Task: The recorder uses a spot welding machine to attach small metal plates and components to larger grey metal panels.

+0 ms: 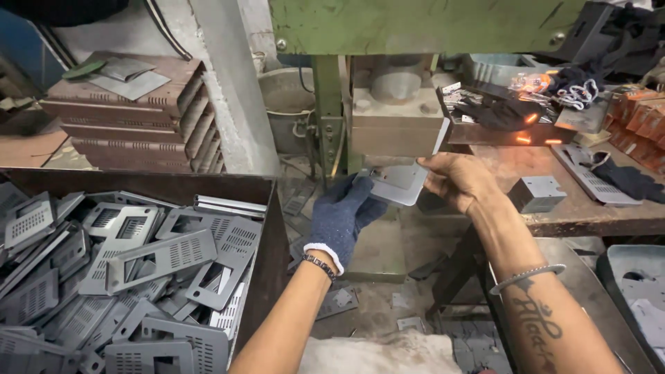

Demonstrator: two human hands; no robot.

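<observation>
Sheet-metal plate (396, 181) sits level in front of the green press (388, 104), my gloved left hand (341, 216) clamped on its near edge and my bare right hand (457, 181) pinching its far side, both grips keeping fingers clear, beside the bin (273, 228) of 1 kind of vented panels (163, 260).

worn wooden workbench (547, 221) — small grey metal box (539, 193), perforated grey plate (587, 174), dark glove (634, 181) on top
</observation>
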